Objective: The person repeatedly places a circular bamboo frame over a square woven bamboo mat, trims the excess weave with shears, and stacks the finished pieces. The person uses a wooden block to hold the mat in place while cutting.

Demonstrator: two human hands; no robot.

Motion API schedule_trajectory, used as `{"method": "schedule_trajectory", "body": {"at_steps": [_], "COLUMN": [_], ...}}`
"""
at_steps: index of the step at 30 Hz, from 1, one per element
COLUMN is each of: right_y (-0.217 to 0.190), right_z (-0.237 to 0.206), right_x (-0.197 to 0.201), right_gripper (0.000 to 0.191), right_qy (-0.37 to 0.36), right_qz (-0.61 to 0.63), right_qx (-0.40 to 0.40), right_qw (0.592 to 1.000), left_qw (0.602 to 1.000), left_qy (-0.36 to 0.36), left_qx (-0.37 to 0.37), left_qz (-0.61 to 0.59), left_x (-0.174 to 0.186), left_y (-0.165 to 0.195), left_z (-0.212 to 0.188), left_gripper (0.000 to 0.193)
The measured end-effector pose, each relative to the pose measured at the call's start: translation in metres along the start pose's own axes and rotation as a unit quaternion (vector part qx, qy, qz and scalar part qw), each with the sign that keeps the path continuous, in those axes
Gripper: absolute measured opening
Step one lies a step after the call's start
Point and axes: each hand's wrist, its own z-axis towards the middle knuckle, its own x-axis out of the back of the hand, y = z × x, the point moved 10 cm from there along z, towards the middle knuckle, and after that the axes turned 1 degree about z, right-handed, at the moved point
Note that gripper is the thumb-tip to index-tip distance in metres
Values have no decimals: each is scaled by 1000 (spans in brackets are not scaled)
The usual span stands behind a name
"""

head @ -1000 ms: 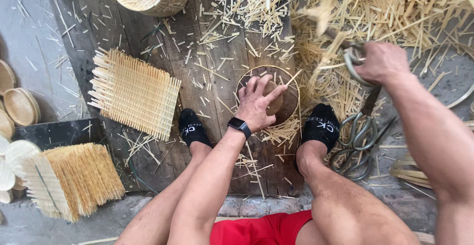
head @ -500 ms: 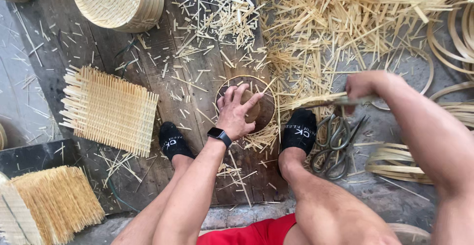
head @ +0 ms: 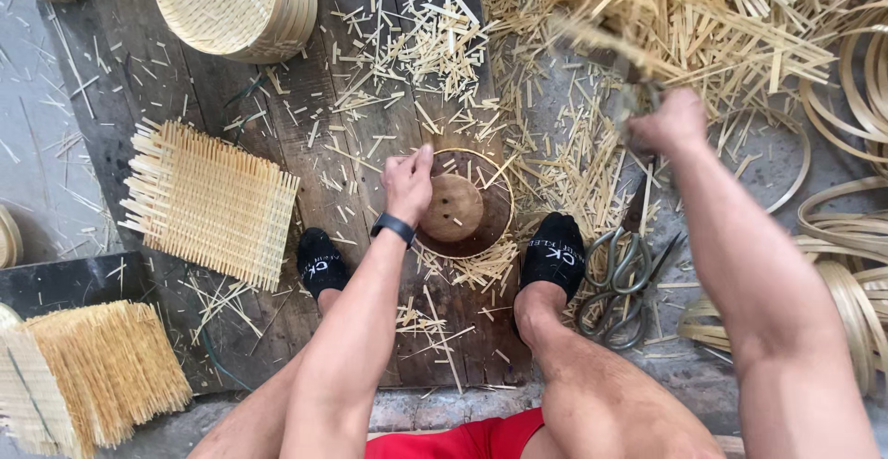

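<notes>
My left hand, with a black watch on the wrist, has its fingers curled on the left rim of a round wooden form. A thin bamboo hoop runs around that form. The form lies on a dark wooden board between my two feet in black socks. My right hand is raised over the litter at the right. It is closed around a blurred bunch of bamboo strips that reaches up and to the left.
Large scissors lie beside my right foot. A square woven bamboo mat lies left of the form, a stack of round woven trays at the top, more mats bottom left. Bamboo hoops and loose offcuts cover the right.
My left hand went from spread flat over the form to curled at its left rim. My right hand lifted away from the scissors and swung up with the strips.
</notes>
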Motion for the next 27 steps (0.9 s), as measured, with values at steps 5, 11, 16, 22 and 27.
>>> {"method": "schedule_trajectory", "body": {"at_steps": [5, 11, 16, 22, 27], "right_y": [-19, 2, 0, -11, -6], "right_z": [-85, -113, -111, -131, -111], "right_x": [-73, -150, -153, -129, -85], "right_gripper": [51, 21, 15, 22, 32], "right_qy": [-42, -211, -112, -140, -143], "right_qz": [-66, 80, -11, -138, 418], "right_qx": [257, 154, 219, 231, 139], "right_qw": [963, 962, 969, 953, 887], "left_qw": [999, 995, 997, 982, 993], "left_qy": [-15, -35, -35, 78, -3], "left_qx": [-33, -88, -59, -125, 119], "left_qz": [10, 14, -29, -115, 11], "left_x": [-33, -46, -44, -10, 1], "left_y": [28, 47, 44, 50, -62], "left_z": [8, 8, 5, -1, -33], "left_gripper": [40, 32, 28, 31, 42]}}
